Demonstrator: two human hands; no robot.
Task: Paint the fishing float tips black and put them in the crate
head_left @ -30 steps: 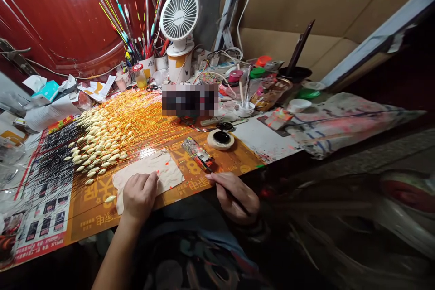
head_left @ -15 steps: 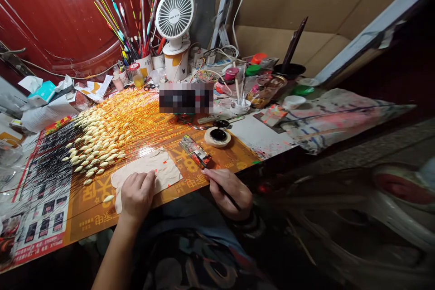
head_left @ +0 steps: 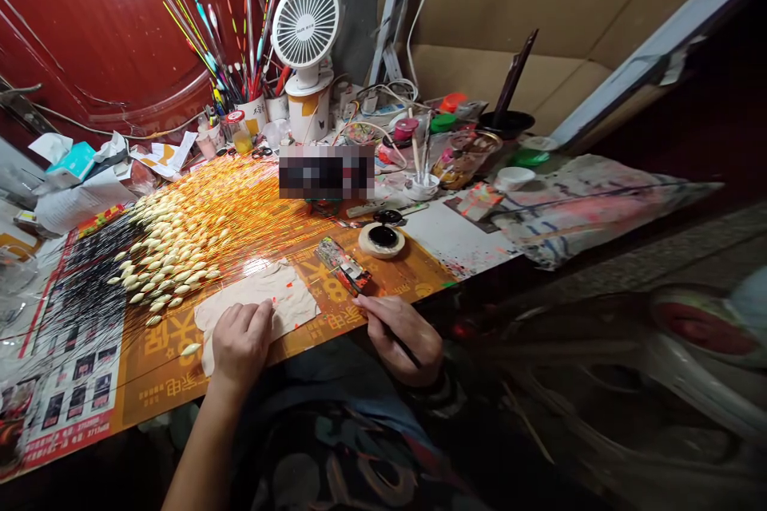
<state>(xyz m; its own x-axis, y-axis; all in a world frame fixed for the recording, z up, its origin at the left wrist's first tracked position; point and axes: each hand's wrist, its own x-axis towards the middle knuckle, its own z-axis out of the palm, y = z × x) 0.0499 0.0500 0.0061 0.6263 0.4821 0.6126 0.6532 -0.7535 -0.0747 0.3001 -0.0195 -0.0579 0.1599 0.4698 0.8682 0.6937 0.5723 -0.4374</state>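
Note:
My left hand (head_left: 240, 342) rests closed on a crumpled pale cloth (head_left: 300, 299) at the table's front. A fishing float with a cream, spindle-shaped body (head_left: 190, 349) sticks out to its left, its thin stem running into my curled fingers. The grip itself is hidden. My right hand (head_left: 407, 339) is closed in a pinch around a slim, dark-handled paintbrush (head_left: 403, 345). The brush's front end points at a small paint-smeared block (head_left: 343, 263), and I cannot tell whether they touch. Behind the block sits a round pot of black paint (head_left: 382, 239).
Many similar floats (head_left: 173, 255) lie spread across the table's left side. A white fan (head_left: 307, 24) stands at the back beside upright rods in a cup (head_left: 252, 116). Brushes stand in a white bowl (head_left: 423, 188). A paint-stained sheet (head_left: 575, 207) hangs over the right edge.
The whole view has shifted slightly. Both hands, the float and the brush keep nearly the same places on the table.

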